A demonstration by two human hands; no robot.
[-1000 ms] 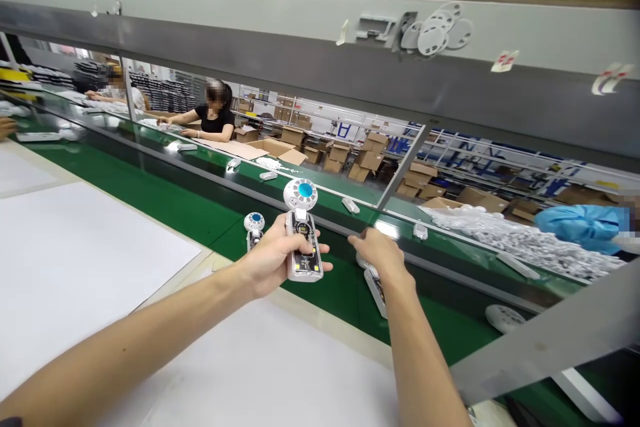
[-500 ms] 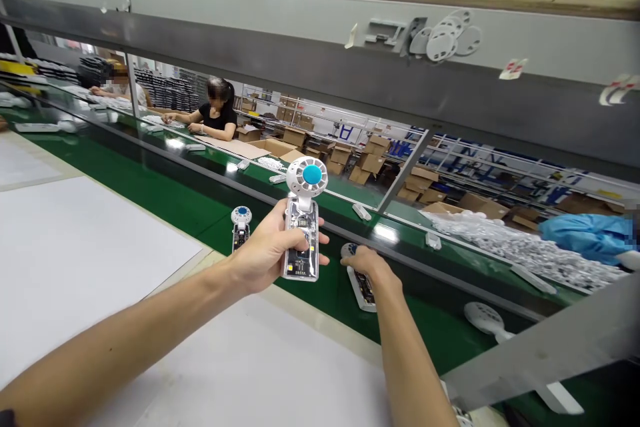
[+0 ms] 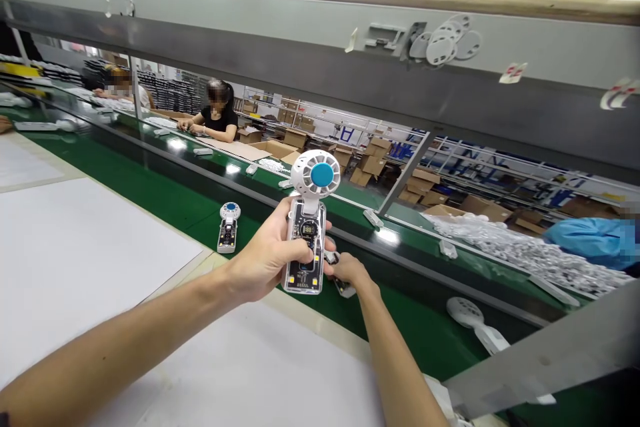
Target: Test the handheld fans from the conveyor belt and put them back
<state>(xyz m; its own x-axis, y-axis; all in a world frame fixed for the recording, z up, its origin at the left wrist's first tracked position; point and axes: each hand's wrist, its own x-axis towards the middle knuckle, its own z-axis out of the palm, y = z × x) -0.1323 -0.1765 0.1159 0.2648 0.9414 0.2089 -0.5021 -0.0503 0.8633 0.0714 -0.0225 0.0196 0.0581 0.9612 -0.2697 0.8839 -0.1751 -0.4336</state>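
Note:
My left hand [image 3: 267,250] is closed round a handheld fan [image 3: 306,250], held upright above the belt. This fan has a white round head with a blue centre, and a circuit board shows through its clear body. My thumb presses on the front, below a small display; yellow-white spots glow near the bottom. Behind it, my right hand [image 3: 353,271] grips a second handheld fan [image 3: 345,289] at belt level, partly hidden by the hands and the first fan. A third handheld fan [image 3: 228,230] lies on the green belt [image 3: 165,213] to the left.
White sheets [image 3: 85,253] cover the near worktop. On the right, a white fan part [image 3: 467,312] lies on the belt behind a slanted metal post [image 3: 545,353]. Across a divider, a second belt carries white parts [image 3: 373,218]. A co-worker [image 3: 220,117] sits beyond.
The held fan has come slightly closer and right. My right hand and its fan have moved left, behind it. The third fan and white part have shifted left; far-belt parts shifted right.

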